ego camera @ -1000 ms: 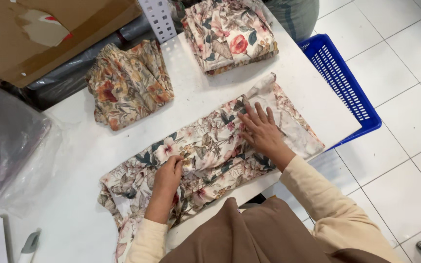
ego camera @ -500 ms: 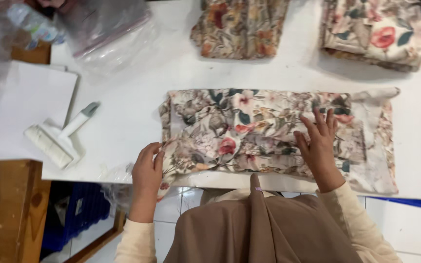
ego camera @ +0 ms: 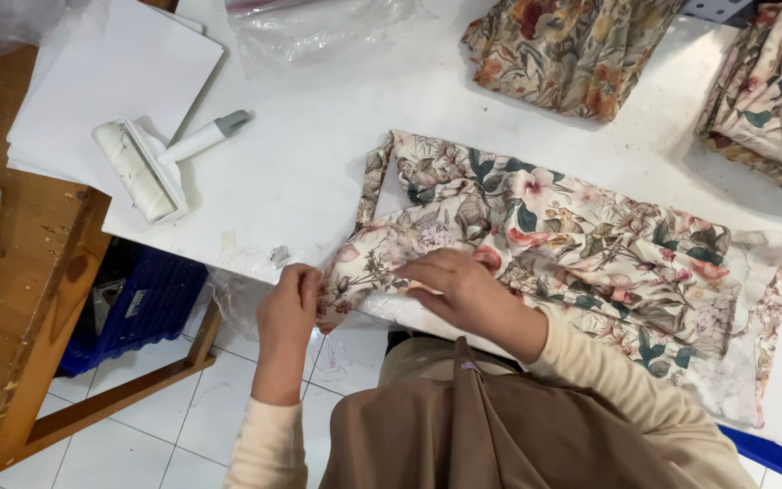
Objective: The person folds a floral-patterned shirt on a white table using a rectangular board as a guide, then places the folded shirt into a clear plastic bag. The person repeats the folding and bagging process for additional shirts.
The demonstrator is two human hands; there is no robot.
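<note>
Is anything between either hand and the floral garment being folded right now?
Nothing visible. The left hand grips the floral garment at its near left corner, and the right hand lies flat on it. The lint roller sits apart on the white table.

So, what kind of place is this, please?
Probably a garment packing or sewing workroom: a flat floral fabric garment on a white worktable, more folded floral pieces, a white lint roller and clear plastic bags.

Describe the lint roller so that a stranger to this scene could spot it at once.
Start at the white table and go to its left end, where white paper sheets lie. The lint roller rests at their lower edge. It is the only hard white tool with a grey-tipped handle; everything nearby is paper, plastic or floral cloth.
</note>
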